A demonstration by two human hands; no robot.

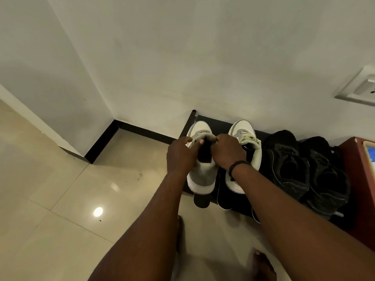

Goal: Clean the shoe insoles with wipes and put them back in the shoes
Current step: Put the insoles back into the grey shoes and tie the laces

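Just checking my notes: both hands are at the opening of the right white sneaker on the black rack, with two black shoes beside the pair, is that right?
Not quite. The head view shows the left hand and right hand at the opening of the left white sneaker, not the right white sneaker. The rest stands: they sit on the black rack, with two black shoes beside the pair.

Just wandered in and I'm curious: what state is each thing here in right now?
Left white sneaker: on the black shoe rack, opening held wide.
Right white sneaker: on the rack, untouched.
Black shoes: on the rack, untouched.
Left hand: gripping the left sneaker's side.
Right hand: gripping its tongue.
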